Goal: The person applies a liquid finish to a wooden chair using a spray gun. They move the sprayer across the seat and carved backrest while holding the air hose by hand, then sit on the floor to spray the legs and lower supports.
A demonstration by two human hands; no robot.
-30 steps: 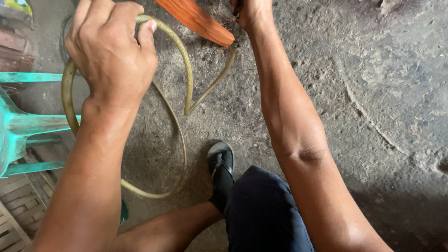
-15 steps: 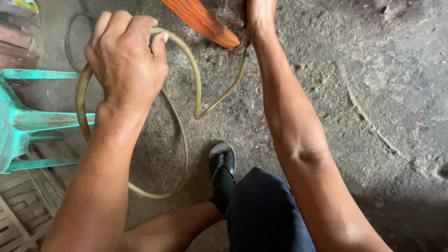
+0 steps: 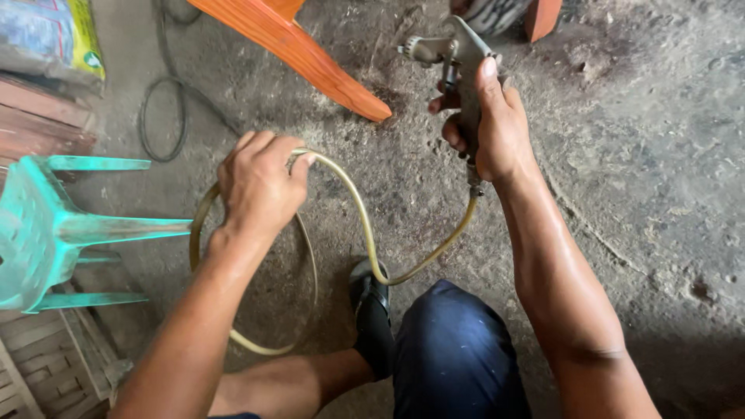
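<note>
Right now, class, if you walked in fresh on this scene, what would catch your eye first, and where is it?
First, the metal spray gun gripped in the right hand, top centre. From its base a yellowish hose loops across the dirt floor to the left hand, which grips it mid-frame. Bright colours follow: an orange painted board at the top and a turquoise plastic stool on its side at left.

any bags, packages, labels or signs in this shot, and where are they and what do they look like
One package only: a soft printed plastic sack, top left corner on the ground, above the turquoise plastic stool; bluish-grey front, yellow-green edge, a small round green-and-white mark.
No signs or screens in view.
</note>
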